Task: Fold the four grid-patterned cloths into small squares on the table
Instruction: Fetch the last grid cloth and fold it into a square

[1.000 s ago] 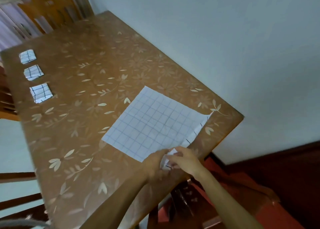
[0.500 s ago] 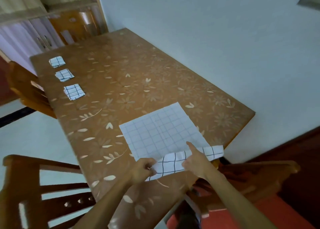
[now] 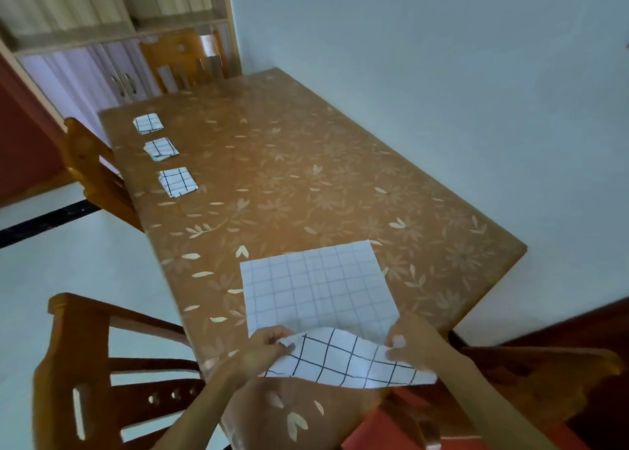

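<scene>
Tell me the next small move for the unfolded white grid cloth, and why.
Probably carry the lifted near edge forward to the far edge: the left hand and right hand pinch the near corners of the large white grid-patterned cloth, otherwise flat.

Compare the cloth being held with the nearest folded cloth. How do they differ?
The held cloth is spread open and large; the nearest folded cloth is a small square. The left hand and right hand pinch the held cloth's near edge; the folded cloth lies untouched. Both are white with dark grids.
</scene>
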Demonstrator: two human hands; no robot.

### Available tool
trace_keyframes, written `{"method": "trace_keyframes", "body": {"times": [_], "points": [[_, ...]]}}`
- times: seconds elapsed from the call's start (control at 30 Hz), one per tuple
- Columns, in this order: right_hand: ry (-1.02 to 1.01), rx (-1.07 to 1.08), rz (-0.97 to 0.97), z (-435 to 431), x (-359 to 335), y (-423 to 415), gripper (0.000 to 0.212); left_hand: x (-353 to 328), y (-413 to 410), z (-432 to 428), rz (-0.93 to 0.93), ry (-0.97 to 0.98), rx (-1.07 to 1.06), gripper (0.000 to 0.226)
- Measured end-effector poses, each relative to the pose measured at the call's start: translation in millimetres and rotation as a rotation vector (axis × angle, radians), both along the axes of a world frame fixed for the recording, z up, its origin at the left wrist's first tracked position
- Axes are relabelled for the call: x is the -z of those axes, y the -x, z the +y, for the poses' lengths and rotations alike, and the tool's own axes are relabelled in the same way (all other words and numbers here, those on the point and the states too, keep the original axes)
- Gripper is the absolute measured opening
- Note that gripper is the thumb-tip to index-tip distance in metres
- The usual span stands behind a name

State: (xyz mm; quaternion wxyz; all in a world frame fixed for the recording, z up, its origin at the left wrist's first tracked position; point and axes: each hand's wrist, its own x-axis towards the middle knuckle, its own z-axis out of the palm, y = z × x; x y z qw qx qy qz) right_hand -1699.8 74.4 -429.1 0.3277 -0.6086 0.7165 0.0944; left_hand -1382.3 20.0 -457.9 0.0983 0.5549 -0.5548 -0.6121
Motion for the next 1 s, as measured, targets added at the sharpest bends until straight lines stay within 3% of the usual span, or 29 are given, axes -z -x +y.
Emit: {"method": "trace_keyframes", "body": {"times": [0.17, 0.27, 0.37, 0.47, 0.63, 0.7, 0.8, 0.9, 1.0], "points": [[0.044, 0.153, -0.277, -39, -5, 8, 0.025, -7, 16, -27, -0.023, 0.068, -0.139, 0.010], [0.109, 0.201, -0.357, -77, 6, 15, 0.013, -6, 22, -50, -0.063, 0.086, -0.313, 0.017], [0.073, 0.283, -0.428, -114, 20, 26, 0.067, -1, 23, -72, -0.097, 0.105, -0.435, 0.021], [0.150, 0.344, -0.418, -138, 41, 43, 0.094, 1, 19, -94, -0.170, 0.096, -0.575, 0.027], [0.147, 0.597, -0.650, -157, 75, 50, 0.068, 7, 20, -128, -0.276, 0.143, -0.592, 0.034], [0.126, 0.673, -0.654, -157, 87, 47, 0.055, 20, 18, -142, -0.331, 0.168, -0.553, 0.043], [0.183, 0.718, -0.602, -159, 100, 45, 0.051, 53, 11, -154, -0.497, 0.235, -0.464, 0.025], [0.222, 0.713, -0.546, -164, 108, 46, 0.051, 50, 28, -149, -0.719, 0.344, -0.370, 0.050], [0.246, 0.697, -0.529, -171, 113, 47, 0.051, 51, 45, -138, -0.876, 0.613, -0.167, 0.062]]}}
